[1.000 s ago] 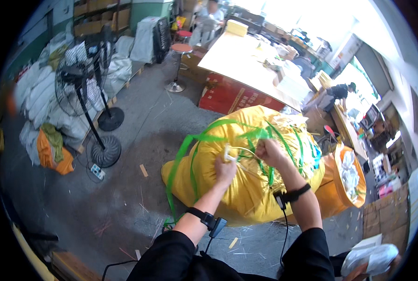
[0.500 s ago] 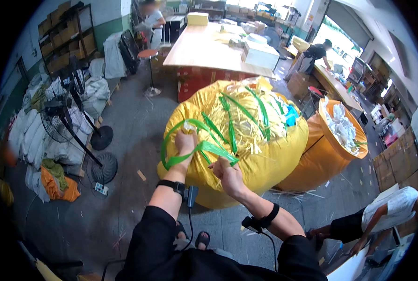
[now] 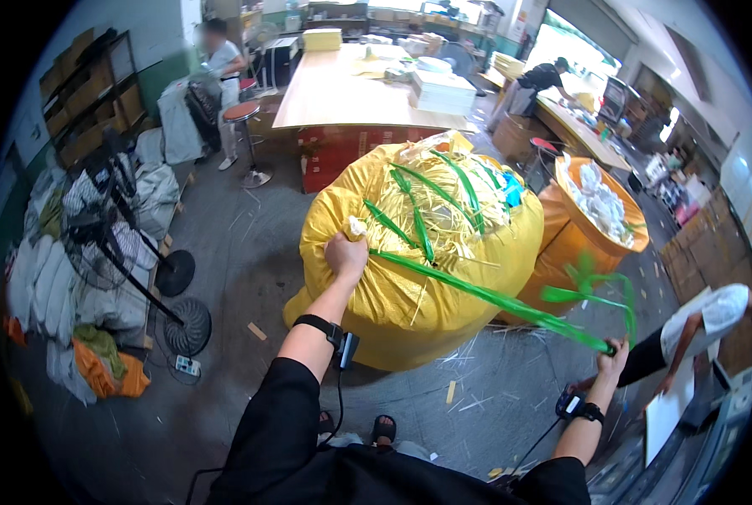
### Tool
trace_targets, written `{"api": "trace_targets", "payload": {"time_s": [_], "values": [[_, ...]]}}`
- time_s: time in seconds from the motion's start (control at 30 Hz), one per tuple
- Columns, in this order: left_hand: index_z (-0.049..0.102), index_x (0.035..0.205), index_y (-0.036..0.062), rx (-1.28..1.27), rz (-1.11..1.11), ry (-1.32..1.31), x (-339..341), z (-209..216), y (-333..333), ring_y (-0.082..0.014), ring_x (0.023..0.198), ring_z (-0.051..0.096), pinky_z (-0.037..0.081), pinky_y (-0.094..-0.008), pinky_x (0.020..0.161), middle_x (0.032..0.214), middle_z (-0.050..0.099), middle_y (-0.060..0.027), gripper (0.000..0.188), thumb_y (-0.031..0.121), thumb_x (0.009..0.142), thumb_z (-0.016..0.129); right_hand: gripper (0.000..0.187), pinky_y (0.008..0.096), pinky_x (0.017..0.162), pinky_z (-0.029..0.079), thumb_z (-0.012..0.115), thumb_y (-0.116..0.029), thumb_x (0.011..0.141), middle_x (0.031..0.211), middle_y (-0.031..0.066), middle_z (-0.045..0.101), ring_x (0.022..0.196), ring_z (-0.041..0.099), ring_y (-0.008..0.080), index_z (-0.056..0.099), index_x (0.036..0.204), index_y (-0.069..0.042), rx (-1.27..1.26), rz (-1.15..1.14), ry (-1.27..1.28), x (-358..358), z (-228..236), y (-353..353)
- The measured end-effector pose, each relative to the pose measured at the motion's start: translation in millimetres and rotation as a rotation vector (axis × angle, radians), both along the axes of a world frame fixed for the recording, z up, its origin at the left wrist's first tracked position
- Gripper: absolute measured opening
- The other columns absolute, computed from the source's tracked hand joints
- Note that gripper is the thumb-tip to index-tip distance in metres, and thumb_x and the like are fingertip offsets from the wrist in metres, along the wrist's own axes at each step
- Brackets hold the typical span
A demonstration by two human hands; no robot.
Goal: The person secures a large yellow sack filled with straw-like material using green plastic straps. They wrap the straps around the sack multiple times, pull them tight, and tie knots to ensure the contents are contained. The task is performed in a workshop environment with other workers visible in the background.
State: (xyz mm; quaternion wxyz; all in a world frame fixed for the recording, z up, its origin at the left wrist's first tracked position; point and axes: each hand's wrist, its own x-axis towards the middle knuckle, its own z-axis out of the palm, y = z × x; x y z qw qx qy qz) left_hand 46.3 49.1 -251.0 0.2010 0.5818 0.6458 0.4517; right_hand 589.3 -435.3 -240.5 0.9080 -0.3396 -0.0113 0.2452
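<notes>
A bulging yellow sack (image 3: 443,324) stands in front of me, its top heaped with pale paper strips (image 3: 443,215) and laced across with green plastic ribbon. My left hand (image 3: 346,255) is closed in a fist on the sack's gathered rim at the near left; a whitish bit pokes out above the fingers. From beside that fist a length of green ribbon (image 3: 494,296) runs taut to the lower right. My right hand (image 3: 613,357), out to the right of the sack, grips it, and the loose end loops above, blurred.
An orange sack (image 3: 561,244) of white scraps stands behind right. Standing fans (image 3: 186,324) and white sacks (image 3: 47,286) line the left. Beyond are a large table (image 3: 342,93) and a stool (image 3: 241,112). A person (image 3: 704,316) bends at the right; two others are farther back.
My right hand has swung away from the sack to the right, pulling the looped green ribbon out straight. My left hand stays at the sack's rim. The person at back left has come nearer the stool.
</notes>
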Motion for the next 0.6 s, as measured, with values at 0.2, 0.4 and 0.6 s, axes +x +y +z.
{"api": "trace_targets", "payload": {"time_s": [0.2,0.4,0.6], "values": [[0.073,0.085,0.0037,-0.03,-0.114,0.031,0,12,-11,-0.0355,0.086,0.067,0.046,-0.0431,0.087,0.083,0.072,-0.0185,0.028,0.031,0.079,0.071,0.071,0.0403,0.087,0.052,0.08,-0.05,0.074,0.108,0.0188,0.066,0.095,0.065,0.0309,0.062,0.114,0.005,-1.987,0.731,-0.893,-59,-133,-133],[0.073,0.085,0.0032,-0.019,-0.09,-0.007,-5,0,1,-0.0387,0.085,0.068,0.048,-0.0452,0.086,0.083,0.072,-0.019,0.03,0.032,0.079,0.071,0.048,0.0401,0.088,0.053,0.075,-0.033,0.086,0.114,0.0175,0.069,0.106,0.067,0.0309,0.063,0.12,-0.001,-1.16,0.376,-1.437,-344,79,207],[0.071,0.092,-0.0008,-0.076,-0.117,-0.031,-21,8,5,-0.043,0.092,0.067,0.051,-0.0497,0.082,0.092,0.071,-0.0243,0.039,0.036,0.08,0.07,0.028,0.0486,0.076,0.05,0.07,-0.03,0.087,0.091,0.0156,0.062,0.085,0.063,0.0385,0.06,0.095,-0.005,-1.028,0.109,-1.807,-448,28,342]]}}
